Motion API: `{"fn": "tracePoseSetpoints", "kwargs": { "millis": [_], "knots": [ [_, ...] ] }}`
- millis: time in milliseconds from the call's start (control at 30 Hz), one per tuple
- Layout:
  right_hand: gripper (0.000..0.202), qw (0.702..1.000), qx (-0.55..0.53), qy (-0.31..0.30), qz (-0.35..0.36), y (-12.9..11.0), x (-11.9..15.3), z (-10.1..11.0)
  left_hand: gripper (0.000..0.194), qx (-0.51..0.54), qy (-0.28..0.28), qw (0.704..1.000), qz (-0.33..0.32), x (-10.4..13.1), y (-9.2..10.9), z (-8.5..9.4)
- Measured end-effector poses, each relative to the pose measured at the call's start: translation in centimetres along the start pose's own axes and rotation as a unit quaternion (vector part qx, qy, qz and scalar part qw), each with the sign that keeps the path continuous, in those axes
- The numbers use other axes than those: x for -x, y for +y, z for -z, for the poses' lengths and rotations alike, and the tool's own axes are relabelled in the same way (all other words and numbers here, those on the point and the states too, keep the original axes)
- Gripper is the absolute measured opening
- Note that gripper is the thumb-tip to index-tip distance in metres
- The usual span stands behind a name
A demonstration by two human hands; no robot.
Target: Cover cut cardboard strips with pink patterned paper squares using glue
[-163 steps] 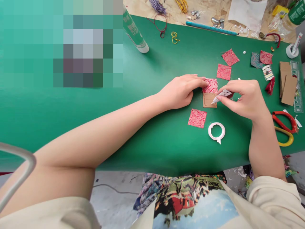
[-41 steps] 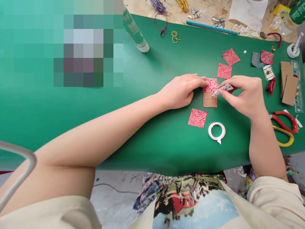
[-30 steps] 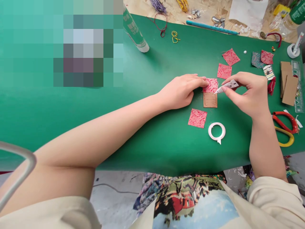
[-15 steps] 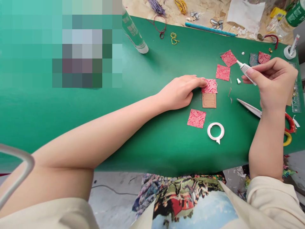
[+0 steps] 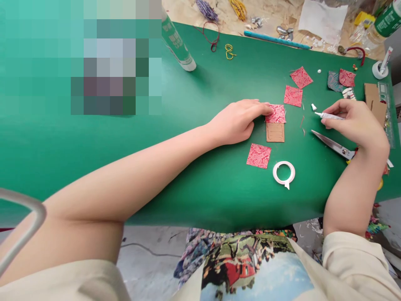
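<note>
One brown cardboard square (image 5: 275, 132), marked with thin lines, lies right of centre on the green worktop (image 5: 219, 192), between the near and far edges. Its far side meets a red patterned fabric square (image 5: 277, 113). Your left hand (image 5: 239, 122) rests its fingertips on that fabric, fingers extended. Your right hand (image 5: 360, 125), well apart from the left, pinches a white tube (image 5: 330, 116) nearer the right edge; the nozzle points left, just beside a small white cap (image 5: 313, 107). Scissors (image 5: 335, 145) lie on the near-edge side of the tube, handles partly hidden by your forearm. Toward the near edge, note a second fabric square (image 5: 258, 156) and a tape roll (image 5: 283, 172). Two further fabric squares (image 5: 293, 95) lie toward the far edge, where a blue pencil (image 5: 275, 39) lies.
</note>
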State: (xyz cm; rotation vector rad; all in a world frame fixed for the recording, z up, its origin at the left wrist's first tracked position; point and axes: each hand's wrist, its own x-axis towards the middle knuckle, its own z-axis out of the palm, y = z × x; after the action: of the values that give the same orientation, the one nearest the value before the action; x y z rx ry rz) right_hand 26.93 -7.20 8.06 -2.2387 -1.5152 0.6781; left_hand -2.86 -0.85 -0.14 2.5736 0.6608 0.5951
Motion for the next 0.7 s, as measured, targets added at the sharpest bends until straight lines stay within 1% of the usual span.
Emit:
{"fn": "tracePoseSetpoints", "kwargs": {
  "millis": [133, 267, 400, 567, 633, 700],
  "knots": [
    [0.021, 0.999, 0.007, 0.031, 0.014, -0.4, -0.1, -0.6, 0.058, 0.006, -0.002, 1.000, 0.000, 0.0, 0.0, 0.1],
    [0.021, 0.999, 0.001, 0.050, 0.002, -0.7, 0.0, -0.4, 0.058, 0.006, -0.004, 1.000, -0.002, 0.0, 0.0, 0.1],
    [0.018, 0.996, 0.025, 0.079, -0.022, -1.2, 0.1, -0.2, 0.057, 0.000, -0.004, 1.000, -0.003, 0.0, 0.0, 0.1],
    [0.013, 0.995, 0.048, 0.064, -0.064, -1.9, 0.1, -0.3, 0.059, 0.012, -0.005, 1.000, -0.003, 0.0, -0.1, 0.1],
    [0.011, 0.995, 0.056, 0.051, -0.063, -1.8, 0.2, -0.3, 0.059, 0.015, -0.006, 1.000, -0.002, 0.1, -0.1, 0.0],
    [0.008, 0.997, 0.058, 0.039, -0.039, -1.6, 0.3, -0.3, 0.060, 0.013, -0.004, 1.000, -0.002, 0.1, -0.2, 0.0]
  ]
}}
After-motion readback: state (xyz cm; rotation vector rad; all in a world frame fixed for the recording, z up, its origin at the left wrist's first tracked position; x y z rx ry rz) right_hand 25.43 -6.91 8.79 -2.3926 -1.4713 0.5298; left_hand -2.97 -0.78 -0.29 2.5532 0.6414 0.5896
